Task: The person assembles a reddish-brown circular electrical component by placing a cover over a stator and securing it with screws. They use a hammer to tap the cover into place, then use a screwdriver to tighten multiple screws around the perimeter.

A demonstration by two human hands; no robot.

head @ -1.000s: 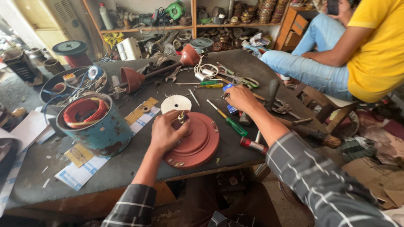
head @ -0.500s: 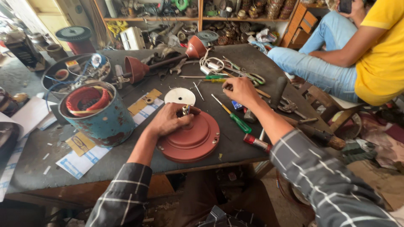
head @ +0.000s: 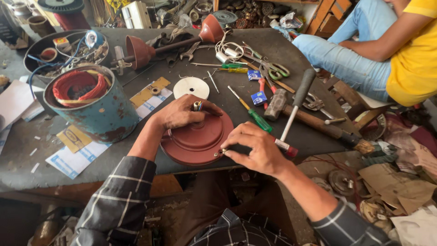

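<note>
A: Centre of frame, near table edge: round red-brown cover (head: 193,141), lying flat.

B: Held how?

A: Pressed down from upper left by left hand (head: 182,111), fingers curled over hub (head: 197,106). Right hand (head: 255,148) at lower right rim, fingertips pinched on small screw (head: 222,151).

B: Nearer the screw?

A: Right hand, touching; left well apart at centre.

B: Surroundings?

A: Green-handled screwdriver (head: 255,116) just right, long axis toward upper left; hammer (head: 314,122) beyond; white disc (head: 191,87) above; blue can (head: 93,102) of red wire, left.
</note>
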